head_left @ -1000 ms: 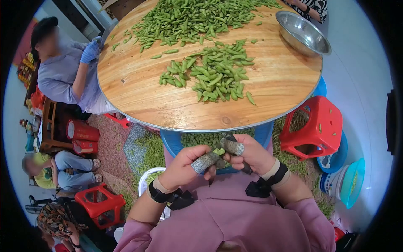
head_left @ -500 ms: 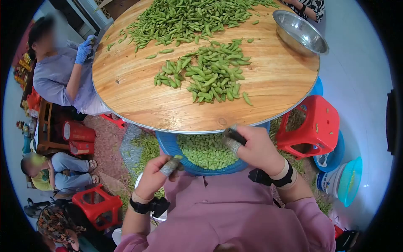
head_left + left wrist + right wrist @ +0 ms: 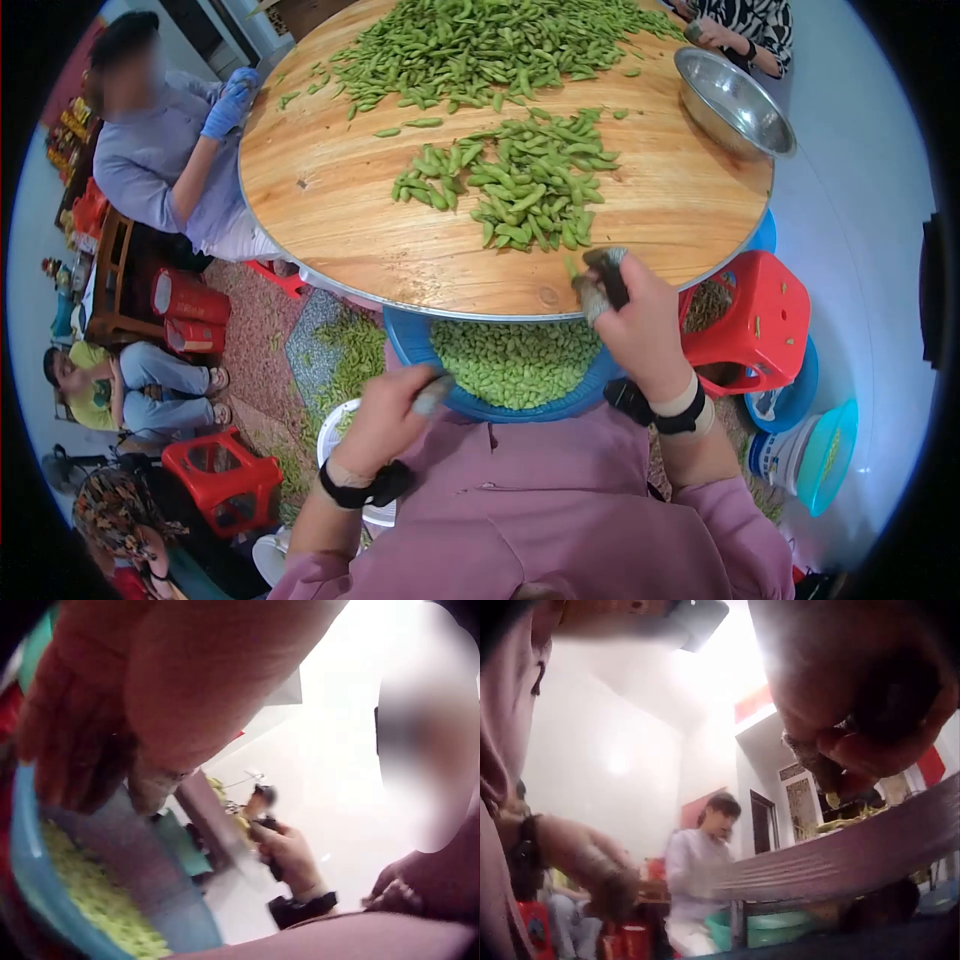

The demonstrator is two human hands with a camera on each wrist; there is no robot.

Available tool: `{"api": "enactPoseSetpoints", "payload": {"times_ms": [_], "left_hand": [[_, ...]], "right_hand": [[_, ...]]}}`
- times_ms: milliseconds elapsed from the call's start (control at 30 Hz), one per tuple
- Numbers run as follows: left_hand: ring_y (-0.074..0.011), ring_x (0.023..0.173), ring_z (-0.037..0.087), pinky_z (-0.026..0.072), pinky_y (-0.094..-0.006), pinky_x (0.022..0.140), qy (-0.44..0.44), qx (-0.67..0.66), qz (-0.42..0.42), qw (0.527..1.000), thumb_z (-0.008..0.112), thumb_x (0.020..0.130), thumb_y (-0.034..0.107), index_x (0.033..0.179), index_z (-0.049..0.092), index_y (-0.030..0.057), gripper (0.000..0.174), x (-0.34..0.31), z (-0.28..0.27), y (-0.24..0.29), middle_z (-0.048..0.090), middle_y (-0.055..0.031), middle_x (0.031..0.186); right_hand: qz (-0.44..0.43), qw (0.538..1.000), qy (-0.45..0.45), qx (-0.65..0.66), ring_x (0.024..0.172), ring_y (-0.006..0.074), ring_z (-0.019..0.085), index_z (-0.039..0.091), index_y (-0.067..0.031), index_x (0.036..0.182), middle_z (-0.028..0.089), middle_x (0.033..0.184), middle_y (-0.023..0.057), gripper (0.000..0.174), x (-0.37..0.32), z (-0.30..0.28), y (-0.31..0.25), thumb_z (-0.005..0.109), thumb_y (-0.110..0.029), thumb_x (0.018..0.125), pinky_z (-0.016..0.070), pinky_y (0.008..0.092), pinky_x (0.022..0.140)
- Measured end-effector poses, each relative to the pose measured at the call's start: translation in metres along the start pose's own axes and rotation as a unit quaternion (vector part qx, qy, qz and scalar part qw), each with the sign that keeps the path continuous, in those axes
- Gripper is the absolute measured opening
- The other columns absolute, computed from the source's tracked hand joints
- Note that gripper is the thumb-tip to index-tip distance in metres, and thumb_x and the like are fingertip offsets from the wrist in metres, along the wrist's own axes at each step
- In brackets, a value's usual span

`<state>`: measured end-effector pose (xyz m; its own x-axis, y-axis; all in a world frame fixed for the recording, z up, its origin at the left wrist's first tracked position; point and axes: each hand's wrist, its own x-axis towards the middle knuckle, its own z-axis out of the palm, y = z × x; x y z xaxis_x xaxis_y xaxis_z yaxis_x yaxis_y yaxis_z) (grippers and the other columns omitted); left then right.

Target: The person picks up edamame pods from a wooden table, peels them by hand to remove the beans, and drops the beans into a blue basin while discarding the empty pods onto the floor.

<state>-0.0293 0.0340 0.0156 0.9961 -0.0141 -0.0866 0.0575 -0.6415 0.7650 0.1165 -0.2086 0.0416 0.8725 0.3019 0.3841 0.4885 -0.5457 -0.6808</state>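
Note:
My right hand (image 3: 645,320), with wrapped fingers, reaches over the near edge of the round wooden table. Its thumb and finger pinch a green edamame pod (image 3: 571,267), its tip showing beneath them in the right wrist view. Just beyond lies a small heap of edamame pods (image 3: 535,190). My left hand (image 3: 395,415) hangs with loosely bent fingers by the left side of a blue basin (image 3: 408,340); nothing shows in its grasp. Its thumb is wrapped in grey tape. Shelled beans (image 3: 515,365) fill the bottom of the basin, below the table edge.
A large pile of pods (image 3: 480,50) covers the far side of the table (image 3: 350,240). A steel bowl (image 3: 735,105) stands at its right edge. Red stools (image 3: 765,310) flank me on the floor. A person in lilac (image 3: 150,160) sits at left, another sits far right.
My hands, together over the basin a second ago, have parted. The right moved forward to the table and took hold of a pod; the left dropped back leftward, and the green piece in it is gone.

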Motion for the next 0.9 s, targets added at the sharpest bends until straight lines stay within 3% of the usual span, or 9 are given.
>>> {"api": "enactPoseSetpoints", "payload": {"times_ms": [100,233,333,433,600,733,900], "left_hand": [[-0.0107,0.073,0.062,0.0504,-0.0242,0.066,-0.029,-0.253,0.004,0.967,0.05,0.096,0.018,0.111,0.06,-0.001,0.026,0.032,0.015,0.049,0.065,-0.0045,0.084],[-0.007,0.07,0.059,0.0479,-0.0225,0.062,-0.071,-0.38,-0.058,0.921,0.049,0.097,0.014,0.106,0.058,-0.0003,0.02,0.056,0.029,0.069,0.063,-0.004,0.085],[-0.007,0.07,0.057,0.0471,-0.0221,0.062,-0.044,-0.444,-0.068,0.892,0.052,0.094,0.009,0.109,0.059,-0.0002,0.019,0.055,0.034,0.061,0.064,-0.0032,0.087],[-0.007,0.068,0.056,0.0461,-0.0214,0.062,-0.021,-0.419,-0.077,0.904,0.056,0.091,0.005,0.111,0.06,-0.0004,0.021,0.053,0.032,0.057,0.065,-0.003,0.089],[-0.0065,0.069,0.056,0.0462,-0.0212,0.063,-0.017,-0.427,-0.073,0.901,0.059,0.089,0.003,0.113,0.061,-0.0014,0.024,0.05,0.032,0.052,0.065,-0.0038,0.091],[-0.0065,0.07,0.057,0.0464,-0.0209,0.063,-0.022,-0.429,-0.067,0.901,0.058,0.09,0.003,0.112,0.061,-0.0021,0.023,0.049,0.036,0.049,0.066,-0.0037,0.09],[-0.0066,0.07,0.059,0.047,-0.0209,0.061,-0.033,-0.381,-0.062,0.922,0.058,0.09,0.003,0.109,0.062,-0.0016,0.021,0.05,0.035,0.056,0.067,-0.0047,0.091]], "right_hand": [[0.035,0.991,-0.063,0.113,0.071,0.027,0.066,0.063,-0.0026,0.099,0.065,0.08,0.014,0.023,-0.015,0.001,-0.022,0.068,-0.009,0.077,0.0507,0.0319,0.063],[-0.036,0.989,-0.118,0.081,0.075,0.0251,0.066,0.059,-0.0009,0.104,0.064,0.086,0.0165,0.027,-0.03,0.0,-0.024,0.066,-0.007,0.078,0.05,0.0311,0.065],[0.033,0.976,-0.142,0.16,0.079,0.029,0.065,0.057,-0.0007,0.107,0.063,0.089,0.0179,0.03,-0.031,-0.005,-0.024,0.064,-0.008,0.079,0.0502,0.0334,0.068],[0.057,0.962,-0.161,0.211,0.08,0.0307,0.065,0.055,-0.0001,0.111,0.063,0.088,0.0178,0.03,-0.033,-0.004,-0.02,0.06,-0.008,0.082,0.0501,0.0342,0.07],[0.082,0.934,-0.269,0.22,0.081,0.0276,0.066,0.052,0.0011,0.114,0.064,0.086,0.0175,0.031,-0.031,-0.004,-0.027,0.054,-0.005,0.084,0.0497,0.0329,0.071],[0.108,0.922,-0.277,0.248,0.081,0.0272,0.066,0.053,0.0011,0.114,0.064,0.086,0.0177,0.031,-0.032,-0.007,-0.025,0.054,-0.004,0.083,0.0498,0.0331,0.072],[0.132,0.903,-0.286,0.292,0.081,0.0179,0.065,0.053,0.0005,0.115,0.066,0.085,0.0118,0.034,-0.035,-0.009,-0.026,0.05,-0.001,0.081,0.0496,0.0298,0.074]]}}
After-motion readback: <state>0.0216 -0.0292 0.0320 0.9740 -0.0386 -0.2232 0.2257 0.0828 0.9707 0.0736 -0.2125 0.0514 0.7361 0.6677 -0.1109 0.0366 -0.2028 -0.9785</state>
